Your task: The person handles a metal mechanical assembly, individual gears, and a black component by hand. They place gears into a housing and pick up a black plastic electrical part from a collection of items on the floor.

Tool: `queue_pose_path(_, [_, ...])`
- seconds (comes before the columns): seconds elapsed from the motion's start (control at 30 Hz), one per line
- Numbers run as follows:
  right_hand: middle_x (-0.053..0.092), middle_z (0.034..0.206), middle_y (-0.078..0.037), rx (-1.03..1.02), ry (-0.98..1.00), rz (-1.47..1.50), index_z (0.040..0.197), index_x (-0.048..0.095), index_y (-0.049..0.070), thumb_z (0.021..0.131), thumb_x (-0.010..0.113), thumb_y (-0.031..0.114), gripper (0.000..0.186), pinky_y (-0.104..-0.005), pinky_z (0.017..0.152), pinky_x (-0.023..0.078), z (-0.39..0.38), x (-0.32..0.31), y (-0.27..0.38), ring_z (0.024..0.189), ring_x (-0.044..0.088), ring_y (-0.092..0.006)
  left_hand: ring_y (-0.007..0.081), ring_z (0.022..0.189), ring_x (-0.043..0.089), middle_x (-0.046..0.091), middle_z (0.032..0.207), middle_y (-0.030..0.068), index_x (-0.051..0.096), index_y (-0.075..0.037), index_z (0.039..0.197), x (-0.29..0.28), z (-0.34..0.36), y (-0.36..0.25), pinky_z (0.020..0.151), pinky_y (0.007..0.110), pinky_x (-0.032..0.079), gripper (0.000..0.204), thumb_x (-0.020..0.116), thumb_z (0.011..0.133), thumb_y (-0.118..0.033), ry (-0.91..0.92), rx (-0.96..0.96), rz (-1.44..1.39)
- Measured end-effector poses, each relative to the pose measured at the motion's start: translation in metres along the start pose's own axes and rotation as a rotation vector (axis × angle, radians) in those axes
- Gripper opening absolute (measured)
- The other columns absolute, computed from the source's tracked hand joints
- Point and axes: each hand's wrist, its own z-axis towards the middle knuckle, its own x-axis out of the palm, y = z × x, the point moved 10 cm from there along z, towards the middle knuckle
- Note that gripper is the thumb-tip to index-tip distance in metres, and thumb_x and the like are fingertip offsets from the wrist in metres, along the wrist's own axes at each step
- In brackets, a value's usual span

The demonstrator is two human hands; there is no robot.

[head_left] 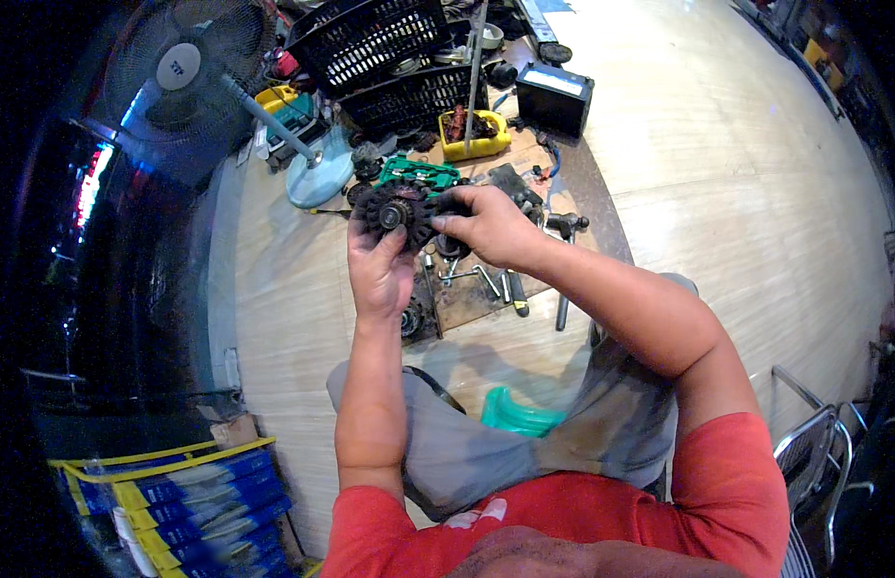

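A dark, greasy round part (394, 207) with fins or teeth round its rim and a metal hub in the middle is held up at chest height. My left hand (380, 270) grips it from below and the left, thumb near the hub. On its right side, my right hand (476, 222) has thumb and curled fingers closed on the rim. Beneath are cardboard (466, 303), sockets and bent wrenches (481, 276), a black-and-yellow handled tool (518, 297), a hammer (567, 236) and another dark round part (409, 318). A green tool case (418, 170) lies just beyond the held part.
A standing fan (308, 173) is at the back left, beside black plastic crates (370, 39). A yellow container (473, 146) and a black battery (553, 101) sit farther back. Blue-and-yellow boxes (187, 511) stand lower left, a metal chair (804, 443) lower right, and a green plastic piece (510, 412) below.
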Motion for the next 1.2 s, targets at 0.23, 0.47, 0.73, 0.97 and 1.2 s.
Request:
queue_pose_path(0.23, [0.065,0.096,-0.021,-0.343,-0.155,-0.416,0.104,0.063,0.000,0.078,0.073,0.022,0.036,-0.0448,0.081,0.051,-0.009,-0.017,0.057,0.094,0.061,-0.0419,0.0256,0.113,0.059,0.059,0.124,0.0120,0.045,-0.004,0.131,-0.007,-0.002,-0.005,0.098,0.040,0.051,0.055,0.064,0.081,0.011,-0.084,0.008,0.019])
queue_pose_path(0.47, [0.061,0.098,-0.020,-0.494,-0.160,-0.496,0.104,0.061,0.004,0.081,0.069,0.021,0.030,-0.0481,0.078,0.050,-0.016,-0.005,0.073,0.090,0.061,-0.0410,0.0265,0.110,0.061,0.060,0.123,0.0124,0.046,-0.004,0.129,-0.009,-0.002,-0.008,0.093,0.041,0.052,0.048,0.061,0.084,0.007,-0.100,0.067,0.103])
queue_pose_path(0.73, [0.061,0.095,-0.019,-0.514,-0.149,-0.660,0.097,0.059,0.006,0.085,0.065,0.021,0.020,-0.0482,0.072,0.051,-0.010,0.000,0.073,0.086,0.061,-0.0397,0.0262,0.108,0.062,0.061,0.121,0.0118,0.048,-0.004,0.128,-0.010,-0.005,-0.005,0.093,0.041,0.053,0.049,0.063,0.083,0.007,-0.122,0.056,0.132])
queue_pose_path(0.97, [0.059,0.088,-0.021,-0.507,-0.184,-0.627,0.092,0.055,0.002,0.086,0.062,0.016,0.017,-0.0504,0.072,0.048,-0.001,-0.003,0.069,0.085,0.059,-0.0424,0.0269,0.106,0.063,0.061,0.121,0.0111,0.049,-0.006,0.128,-0.011,-0.006,-0.008,0.091,0.042,0.053,0.046,0.063,0.085,0.004,-0.143,0.052,0.091])
queue_pose_path(1.2, [0.060,0.090,-0.023,-0.433,-0.246,-0.545,0.094,0.056,0.002,0.086,0.062,0.014,0.016,-0.0521,0.077,0.046,0.009,-0.015,0.058,0.086,0.058,-0.0440,0.0280,0.112,0.060,0.061,0.123,0.0113,0.048,-0.006,0.131,-0.018,-0.006,-0.006,0.096,0.044,0.050,0.045,0.062,0.088,-0.001,-0.154,-0.002,-0.039])
